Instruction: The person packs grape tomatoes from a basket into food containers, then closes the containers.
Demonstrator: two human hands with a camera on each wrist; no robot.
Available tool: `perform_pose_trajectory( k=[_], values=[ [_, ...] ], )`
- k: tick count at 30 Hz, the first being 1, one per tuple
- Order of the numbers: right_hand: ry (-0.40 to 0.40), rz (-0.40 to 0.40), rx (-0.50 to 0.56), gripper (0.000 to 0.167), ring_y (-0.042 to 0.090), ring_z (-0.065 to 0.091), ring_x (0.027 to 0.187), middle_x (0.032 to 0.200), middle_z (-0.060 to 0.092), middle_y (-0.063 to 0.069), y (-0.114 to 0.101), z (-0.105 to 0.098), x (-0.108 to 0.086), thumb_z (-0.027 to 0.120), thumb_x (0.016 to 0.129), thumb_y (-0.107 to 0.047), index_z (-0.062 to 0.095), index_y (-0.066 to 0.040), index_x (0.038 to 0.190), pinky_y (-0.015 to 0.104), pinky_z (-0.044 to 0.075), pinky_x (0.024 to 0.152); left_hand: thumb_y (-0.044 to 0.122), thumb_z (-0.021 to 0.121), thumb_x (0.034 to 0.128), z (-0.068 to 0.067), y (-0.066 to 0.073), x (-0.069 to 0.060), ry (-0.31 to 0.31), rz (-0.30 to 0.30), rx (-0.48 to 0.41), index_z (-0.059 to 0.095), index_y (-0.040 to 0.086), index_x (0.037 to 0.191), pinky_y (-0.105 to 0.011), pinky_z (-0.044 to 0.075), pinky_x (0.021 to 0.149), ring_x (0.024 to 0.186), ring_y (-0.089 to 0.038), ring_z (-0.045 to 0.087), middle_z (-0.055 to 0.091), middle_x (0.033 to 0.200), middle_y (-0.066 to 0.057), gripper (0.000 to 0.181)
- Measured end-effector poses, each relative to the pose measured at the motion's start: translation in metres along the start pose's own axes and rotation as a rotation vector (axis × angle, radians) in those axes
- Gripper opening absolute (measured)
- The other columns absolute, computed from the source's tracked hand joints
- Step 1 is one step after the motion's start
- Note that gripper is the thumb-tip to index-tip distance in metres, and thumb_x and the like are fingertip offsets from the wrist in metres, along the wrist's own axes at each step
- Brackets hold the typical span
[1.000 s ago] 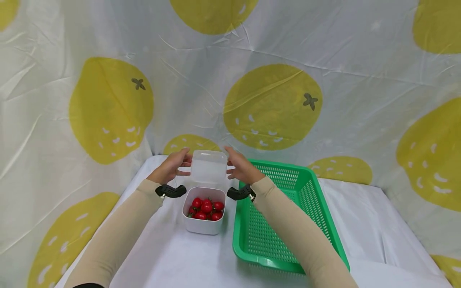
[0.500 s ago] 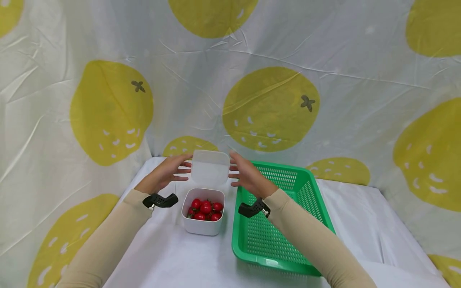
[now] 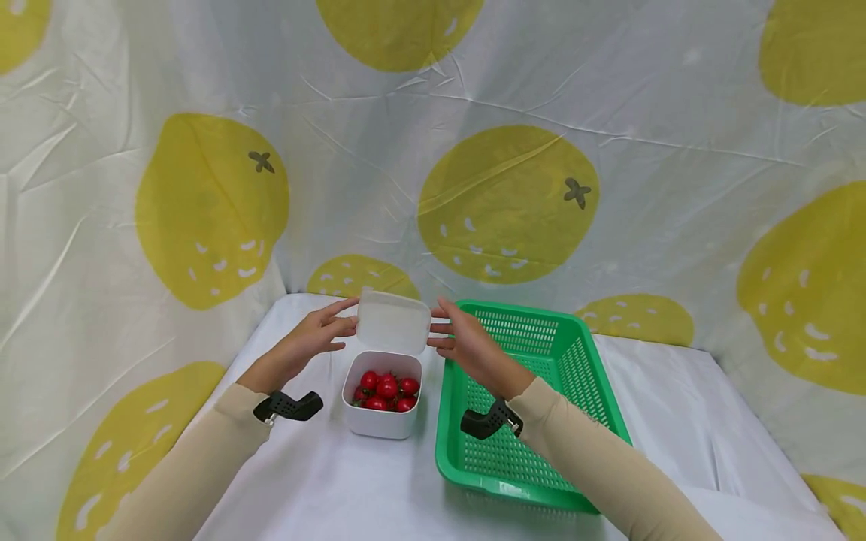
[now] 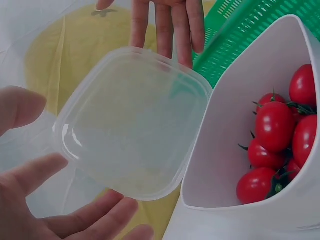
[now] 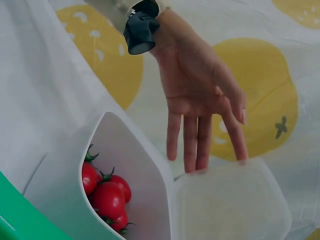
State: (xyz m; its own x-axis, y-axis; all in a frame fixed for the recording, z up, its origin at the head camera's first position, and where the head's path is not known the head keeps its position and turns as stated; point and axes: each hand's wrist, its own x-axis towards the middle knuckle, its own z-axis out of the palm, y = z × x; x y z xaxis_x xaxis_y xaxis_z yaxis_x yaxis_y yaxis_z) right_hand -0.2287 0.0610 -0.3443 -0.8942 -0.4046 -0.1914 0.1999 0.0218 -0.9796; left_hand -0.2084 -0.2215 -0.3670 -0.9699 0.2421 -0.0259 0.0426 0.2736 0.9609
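Note:
A translucent plastic lid stands tilted behind a white square box that holds several red cherry tomatoes. Its lower edge is close to the box's back rim; whether they touch I cannot tell. My left hand is at the lid's left side with its fingers extended, some fingertips at the edge of the lid. On the opposite side, my right hand has straight fingers reaching to the lid's right edge. In the right wrist view my left hand shows its palm, fingertips meeting the lid.
A green perforated basket stands right of the box, partly under my right forearm. White cloth covers the table. A curtain printed with yellow lemons hangs behind and to both sides.
The lid has tilted and come down slightly towards the box's back rim. Both wrists have moved outward and lower, while the fingertips stay by the lid. Box and basket have not moved.

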Motion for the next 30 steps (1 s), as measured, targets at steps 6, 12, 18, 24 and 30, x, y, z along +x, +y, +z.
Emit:
perform_pose_trajectory(
  k=[6,12,18,24,30],
  values=[
    [-0.008,-0.009,0.004,0.068,0.042,0.046,0.127,0.140,0.043,0.022,0.006,0.001,-0.005,0.043,0.097,-0.056,0.038,-0.004,0.142,0.052,0.029,0.111,0.029,0.054,0.0993,0.006,-0.004,-0.011,0.015,0.033,0.032,0.030,0.017,0.152,-0.050,0.037,0.105,0.128,-0.038,0.046,0.050,0.136,-0.022,0.058],
    [0.000,-0.005,0.015,0.061,0.042,0.047,0.126,0.139,0.044,0.022,0.010,0.001,-0.013,0.042,0.100,-0.050,0.041,-0.003,0.139,0.050,0.033,0.109,0.034,0.048,0.1021,0.011,-0.011,-0.019,0.028,0.063,-0.028,0.027,0.009,0.150,-0.049,0.038,0.104,0.131,-0.039,0.044,0.047,0.138,-0.026,0.058],
    [-0.006,0.002,0.039,0.060,0.042,0.043,0.130,0.143,0.040,0.020,0.012,0.002,-0.022,0.044,0.100,-0.047,0.041,-0.002,0.140,0.049,0.032,0.109,0.040,0.036,0.1046,0.018,-0.016,-0.031,0.035,0.065,-0.088,0.026,0.002,0.148,-0.046,0.037,0.105,0.133,-0.040,0.040,0.041,0.141,-0.030,0.059],
    [-0.008,0.020,0.031,0.058,0.039,0.048,0.127,0.142,0.040,0.019,0.016,0.003,-0.028,0.045,0.100,-0.045,0.041,-0.003,0.140,0.049,0.035,0.108,0.037,0.035,0.1053,0.028,-0.021,-0.044,0.034,0.038,-0.069,0.029,0.001,0.147,-0.043,0.037,0.105,0.135,-0.040,0.038,0.037,0.146,-0.028,0.056],
    [-0.007,0.022,0.025,0.058,0.041,0.046,0.128,0.142,0.039,0.021,0.024,0.005,-0.029,0.044,0.100,-0.046,0.041,-0.002,0.139,0.050,0.034,0.108,0.034,0.038,0.1051,0.033,-0.026,-0.052,0.056,0.062,0.005,0.034,-0.001,0.144,-0.048,0.038,0.104,0.134,-0.042,0.038,0.038,0.146,-0.027,0.053]
  ],
)
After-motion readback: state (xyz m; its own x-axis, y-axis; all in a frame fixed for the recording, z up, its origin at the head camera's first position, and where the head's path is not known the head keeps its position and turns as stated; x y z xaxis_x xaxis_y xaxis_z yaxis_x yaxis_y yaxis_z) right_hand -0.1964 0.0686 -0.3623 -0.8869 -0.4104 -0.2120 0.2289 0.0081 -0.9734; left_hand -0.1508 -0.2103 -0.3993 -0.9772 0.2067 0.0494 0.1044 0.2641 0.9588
